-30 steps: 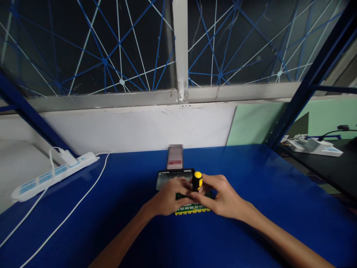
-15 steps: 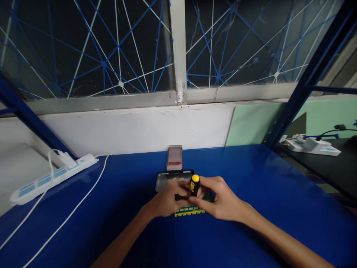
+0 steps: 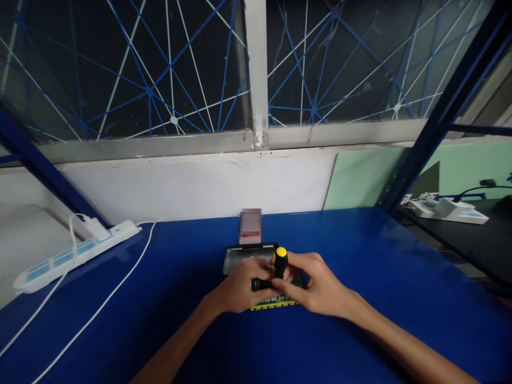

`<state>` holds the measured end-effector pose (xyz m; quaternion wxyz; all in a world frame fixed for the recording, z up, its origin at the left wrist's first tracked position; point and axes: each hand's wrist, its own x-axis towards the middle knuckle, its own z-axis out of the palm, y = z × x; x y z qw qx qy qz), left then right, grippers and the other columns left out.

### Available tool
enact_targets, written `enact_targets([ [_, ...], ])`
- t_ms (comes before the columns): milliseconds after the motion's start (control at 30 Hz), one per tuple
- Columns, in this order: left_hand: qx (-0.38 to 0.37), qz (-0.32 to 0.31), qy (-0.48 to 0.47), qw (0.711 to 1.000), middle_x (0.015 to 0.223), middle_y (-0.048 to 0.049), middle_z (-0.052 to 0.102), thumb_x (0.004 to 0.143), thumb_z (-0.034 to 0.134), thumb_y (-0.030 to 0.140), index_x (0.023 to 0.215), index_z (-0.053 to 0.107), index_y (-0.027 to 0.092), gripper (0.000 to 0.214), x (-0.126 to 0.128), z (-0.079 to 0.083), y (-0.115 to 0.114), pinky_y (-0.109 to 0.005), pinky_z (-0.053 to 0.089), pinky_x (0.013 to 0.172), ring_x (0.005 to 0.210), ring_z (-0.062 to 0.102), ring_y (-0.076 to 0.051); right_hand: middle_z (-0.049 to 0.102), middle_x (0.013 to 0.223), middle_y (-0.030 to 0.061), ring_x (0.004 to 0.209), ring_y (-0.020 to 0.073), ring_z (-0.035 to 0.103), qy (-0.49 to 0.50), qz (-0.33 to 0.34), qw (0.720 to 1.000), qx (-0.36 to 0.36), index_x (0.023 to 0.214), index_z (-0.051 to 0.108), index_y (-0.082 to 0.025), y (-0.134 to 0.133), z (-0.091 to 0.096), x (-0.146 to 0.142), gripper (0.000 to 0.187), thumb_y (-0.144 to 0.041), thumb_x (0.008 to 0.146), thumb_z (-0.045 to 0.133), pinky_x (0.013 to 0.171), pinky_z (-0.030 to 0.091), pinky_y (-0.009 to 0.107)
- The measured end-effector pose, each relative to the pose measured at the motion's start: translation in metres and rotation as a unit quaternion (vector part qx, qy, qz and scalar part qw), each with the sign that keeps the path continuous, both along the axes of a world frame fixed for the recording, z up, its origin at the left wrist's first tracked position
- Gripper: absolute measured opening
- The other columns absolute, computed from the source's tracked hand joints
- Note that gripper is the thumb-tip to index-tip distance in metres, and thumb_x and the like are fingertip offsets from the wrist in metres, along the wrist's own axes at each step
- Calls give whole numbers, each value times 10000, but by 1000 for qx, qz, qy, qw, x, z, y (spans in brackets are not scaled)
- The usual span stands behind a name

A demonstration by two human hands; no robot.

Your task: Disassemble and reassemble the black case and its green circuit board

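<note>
A short screwdriver (image 3: 281, 262) with a black handle and yellow cap stands nearly upright, held between the thumb and fingers of my right hand (image 3: 312, 280). Under it lies a green circuit board (image 3: 276, 300) with a yellow toothed front edge. My left hand (image 3: 242, 282) grips the board from the left, its thumb and fingers reaching close to the screwdriver. The screwdriver's tip and much of the board are hidden by my fingers. Just behind my hands sits a shallow dark tray (image 3: 236, 258), partly covered by the left fingers.
Behind the tray, a small blurred panel with a red band (image 3: 250, 233) stands by the wall. A white power strip (image 3: 76, 258) with trailing white cables lies on the left of the blue table (image 3: 380, 277). Blue posts rise at both sides; another power strip (image 3: 452, 210) is at far right.
The screwdriver has turned in my right hand, so the yellow mark on its handle has swung leftward. My left thumb and fingers have shifted slightly on the board.
</note>
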<state>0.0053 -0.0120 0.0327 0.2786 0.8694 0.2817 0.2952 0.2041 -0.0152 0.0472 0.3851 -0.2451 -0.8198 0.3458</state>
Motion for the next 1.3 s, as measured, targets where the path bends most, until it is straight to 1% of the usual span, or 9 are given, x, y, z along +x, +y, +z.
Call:
enact_targets([
  [133,-1,-7,-5,1000,709,-16,660,889,606,280,629,606,144,294,0,-1,0,-255,452,714,697,618,-135,569,630,-13,532,89,532,1,-1,1000,5,752,555,-157,1,-2,0,120,-215,830,626,497,450,207],
  [233,-1,4,1,1000,728,-24,671,872,633,305,648,624,144,276,-1,-5,2,-257,450,707,713,625,-146,576,638,-6,538,90,537,0,-17,1000,14,750,575,-145,2,-5,-1,138,-233,809,664,497,445,205],
  [367,1,17,-4,1000,748,-22,673,854,657,301,672,639,150,237,-1,-7,2,-252,447,688,726,621,-149,573,631,-7,520,83,514,-8,-30,999,27,762,599,-140,1,-6,-1,144,-254,818,665,483,426,201],
  [533,7,-9,-4,1000,750,-15,668,865,636,250,677,623,147,215,0,-5,1,-258,450,716,723,614,-137,565,632,-12,519,81,506,-8,-33,999,31,790,605,-142,2,-5,-1,128,-255,832,648,484,422,200],
  [633,12,-14,-4,1000,734,-14,661,873,625,230,674,617,143,217,0,-6,2,-250,448,703,702,614,-130,560,625,-13,517,81,507,-5,-28,999,25,770,594,-141,3,-5,-1,140,-254,832,647,480,422,199],
  [767,21,2,-6,1000,711,-15,661,862,646,253,635,605,140,257,0,-9,3,-255,444,700,686,613,-132,567,631,-9,526,83,517,0,-26,1000,15,744,581,-140,3,-6,-1,164,-260,822,662,492,435,202],
  [867,23,14,-1,1000,734,-23,666,856,656,285,645,614,142,257,-1,-10,3,-265,444,701,704,615,-144,559,622,-16,518,79,505,-1,-28,999,17,753,588,-143,2,-6,-2,162,-269,821,665,486,432,196],
  [1100,14,-16,1,1000,719,-15,647,894,608,291,648,600,146,286,-1,-6,2,-250,439,700,703,612,-136,556,629,-20,524,78,506,-5,-22,1000,9,756,582,-151,2,-5,-1,159,-273,833,651,493,438,192],
  [1300,23,-1,-10,1000,738,-16,667,871,641,291,655,615,148,260,-1,-7,3,-248,440,698,708,618,-137,561,622,-16,522,81,513,-7,-31,999,13,744,586,-144,2,-6,-1,177,-281,824,664,483,427,199],
])
